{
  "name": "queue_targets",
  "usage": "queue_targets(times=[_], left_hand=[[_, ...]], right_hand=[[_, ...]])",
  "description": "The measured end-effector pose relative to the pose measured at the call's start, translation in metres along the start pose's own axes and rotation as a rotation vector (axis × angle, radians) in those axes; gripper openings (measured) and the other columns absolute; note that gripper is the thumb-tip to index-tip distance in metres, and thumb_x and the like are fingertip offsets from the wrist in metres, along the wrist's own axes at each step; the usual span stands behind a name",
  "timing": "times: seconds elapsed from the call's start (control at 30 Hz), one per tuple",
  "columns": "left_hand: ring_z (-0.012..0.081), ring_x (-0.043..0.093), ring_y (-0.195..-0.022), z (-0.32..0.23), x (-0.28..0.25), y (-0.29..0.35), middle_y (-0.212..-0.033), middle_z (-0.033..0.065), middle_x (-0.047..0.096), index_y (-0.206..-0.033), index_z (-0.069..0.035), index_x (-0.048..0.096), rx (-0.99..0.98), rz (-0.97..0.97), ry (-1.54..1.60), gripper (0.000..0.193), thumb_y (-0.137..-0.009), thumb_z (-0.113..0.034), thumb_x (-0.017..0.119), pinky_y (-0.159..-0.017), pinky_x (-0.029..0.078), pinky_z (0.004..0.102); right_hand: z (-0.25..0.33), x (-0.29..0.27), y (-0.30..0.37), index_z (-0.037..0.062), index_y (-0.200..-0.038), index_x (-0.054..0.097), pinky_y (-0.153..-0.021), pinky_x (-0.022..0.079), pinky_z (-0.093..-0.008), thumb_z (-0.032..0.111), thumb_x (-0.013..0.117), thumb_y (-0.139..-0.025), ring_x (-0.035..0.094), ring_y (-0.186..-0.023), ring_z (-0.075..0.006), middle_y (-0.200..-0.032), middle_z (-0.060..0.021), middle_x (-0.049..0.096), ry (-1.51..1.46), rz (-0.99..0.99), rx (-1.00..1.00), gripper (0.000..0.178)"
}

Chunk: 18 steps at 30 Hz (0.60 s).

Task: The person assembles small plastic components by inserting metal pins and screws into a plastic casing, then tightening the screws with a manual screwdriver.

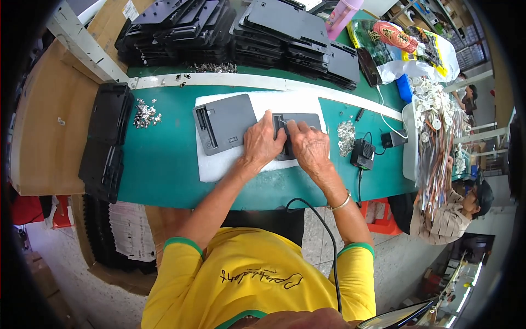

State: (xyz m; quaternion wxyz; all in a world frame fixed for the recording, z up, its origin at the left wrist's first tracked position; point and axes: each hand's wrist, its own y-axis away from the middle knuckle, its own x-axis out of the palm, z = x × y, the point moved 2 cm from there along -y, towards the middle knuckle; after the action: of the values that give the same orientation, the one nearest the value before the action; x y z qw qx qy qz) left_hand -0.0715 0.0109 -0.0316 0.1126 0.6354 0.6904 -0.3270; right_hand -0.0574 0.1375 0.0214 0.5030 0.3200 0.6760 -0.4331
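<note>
Both hands are at a dark grey plastic panel (308, 118) that lies on a white foam sheet (211, 169). With its thumb and index finger at the panel's left end, by a slot, my left hand (262, 141) grips that side. My right hand (310, 147) bends over the middle of the panel, its fingertips pressed together beside the slot. Whatever small thing they may pinch is hidden. Left of them, a second dark grey panel (233, 118) lies flat, its long slot along the left side. Small shiny metal parts (346, 137) are heaped to the right of the sheet.
Black panels stand in tall stacks (285, 27) beyond a white rail (241, 81); more (107, 134) sit at the left edge. Another metal-parts heap (147, 114) lies nearby. At right are a black corded device (363, 153) and a white bin (409, 148) of wires. A seated person (455, 214) is beyond.
</note>
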Motion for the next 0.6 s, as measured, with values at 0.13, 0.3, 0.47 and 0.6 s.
queue_targets(times=[0.13, 0.3, 0.47, 0.6], left_hand=[[0.0379, 0.062, -0.066, 0.002, 0.001, -0.002, -0.073, 0.0211, 0.062, -0.115, 0.009, 0.05, 0.029, 0.042, -0.002, 0.047, -0.078, -0.015, 0.066, -0.061, 0.05, 0.0444], [0.0436, 0.063, -0.078, 0.001, -0.003, -0.003, -0.09, 0.0271, 0.063, -0.113, 0.01, 0.047, -0.043, 0.127, 0.03, 0.045, -0.08, -0.015, 0.064, -0.067, 0.05, 0.0488], [0.0439, 0.063, -0.078, 0.0, -0.002, -0.003, -0.087, 0.027, 0.063, -0.109, 0.009, 0.048, -0.018, 0.113, 0.044, 0.041, -0.08, -0.014, 0.064, -0.067, 0.05, 0.0489], [0.0444, 0.062, -0.077, 0.001, -0.003, -0.002, -0.084, 0.0266, 0.062, -0.107, 0.009, 0.048, -0.001, 0.114, 0.018, 0.038, -0.08, -0.014, 0.063, -0.065, 0.05, 0.0492]], right_hand=[[0.004, 0.007, -0.004, 0.0067, -0.079, 0.052, -0.053, 0.052, -0.0336, 0.01, 0.06, -0.077, 0.065, -0.065, -0.021, -0.071, -0.0072, 0.058, 0.026, -0.05, -0.018, 0.009], [0.009, 0.013, -0.008, 0.0056, -0.08, 0.054, -0.052, 0.052, -0.0328, 0.01, 0.062, -0.076, 0.064, -0.064, -0.0197, -0.071, -0.0067, 0.058, 0.073, -0.059, -0.046, 0.01], [0.012, 0.013, -0.008, 0.0047, -0.076, 0.054, -0.051, 0.051, -0.0331, 0.008, 0.062, -0.073, 0.064, -0.062, -0.0202, -0.069, -0.0072, 0.057, 0.119, -0.05, -0.044, 0.009], [0.015, 0.016, -0.01, 0.0053, -0.074, 0.053, -0.05, 0.051, -0.0325, 0.007, 0.062, -0.072, 0.063, -0.06, -0.0196, -0.068, -0.007, 0.057, 0.143, -0.055, -0.058, 0.009]])
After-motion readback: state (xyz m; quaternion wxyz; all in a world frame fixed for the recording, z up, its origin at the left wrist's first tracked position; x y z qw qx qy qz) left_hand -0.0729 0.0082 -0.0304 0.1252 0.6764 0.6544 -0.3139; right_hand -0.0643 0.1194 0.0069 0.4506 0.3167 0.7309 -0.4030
